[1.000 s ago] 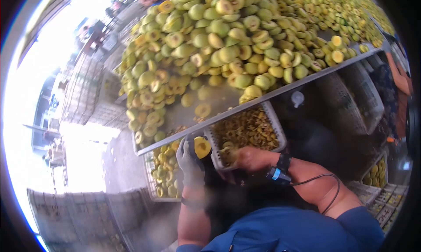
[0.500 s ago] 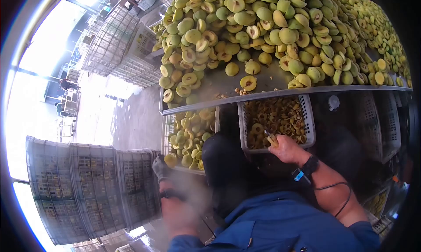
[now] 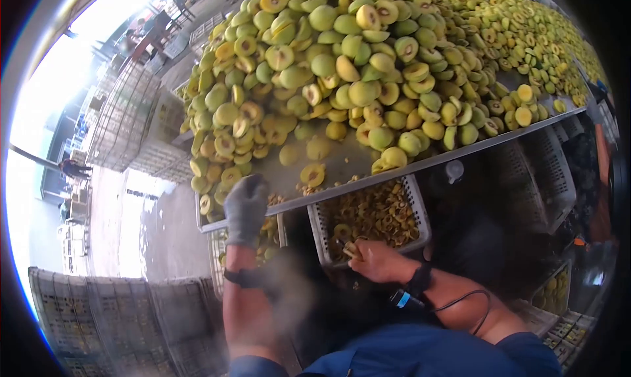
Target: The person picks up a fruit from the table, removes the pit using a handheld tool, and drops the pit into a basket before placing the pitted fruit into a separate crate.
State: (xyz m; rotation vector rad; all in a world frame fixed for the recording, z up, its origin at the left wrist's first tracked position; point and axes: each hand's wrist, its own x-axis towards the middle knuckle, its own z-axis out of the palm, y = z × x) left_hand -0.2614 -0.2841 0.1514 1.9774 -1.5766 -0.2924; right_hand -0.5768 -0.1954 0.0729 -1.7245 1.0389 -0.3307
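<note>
Left hand (image 3: pixel 246 198), gloved, curled by surface (image 3: pixel 345 152) edge near fruit halves (image 3: pixel 363 93); hold unclear. Right hand (image 3: pixel 379 260) clasps small tool (image 3: pixel 353 250) at crate (image 3: pixel 421 211) rim.

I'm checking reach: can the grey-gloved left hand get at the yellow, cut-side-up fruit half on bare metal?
Likely yes: mainly bare metal lies between the left hand and fruit half.
</note>
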